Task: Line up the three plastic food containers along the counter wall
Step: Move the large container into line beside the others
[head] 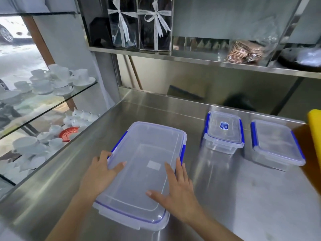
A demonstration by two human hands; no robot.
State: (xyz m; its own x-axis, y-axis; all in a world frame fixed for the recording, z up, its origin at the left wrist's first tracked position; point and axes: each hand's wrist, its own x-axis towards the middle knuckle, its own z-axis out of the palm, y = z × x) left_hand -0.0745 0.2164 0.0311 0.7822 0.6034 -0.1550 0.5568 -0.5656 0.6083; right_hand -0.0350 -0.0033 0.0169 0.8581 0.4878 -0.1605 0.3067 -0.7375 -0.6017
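A large clear plastic container (144, 153) with blue clips and a closed lid stands on the steel counter, nearer me than the other two. My left hand (100, 173) rests on its left edge, fingers spread over the lid. Flat on the lid near the right edge lies my right hand (177, 193), its fingertips at the blue clip. A small, taller container (224, 131) with a blue label on its lid stands close to the back wall. To its right sits a medium flat container (276, 143), also near the wall.
The steel counter (243, 197) runs to a steel back wall (191, 80) under a shelf with gift boxes (140, 23). Glass shelves with white cups (52, 80) stand at the left. A yellow object (315, 129) sits at the right edge.
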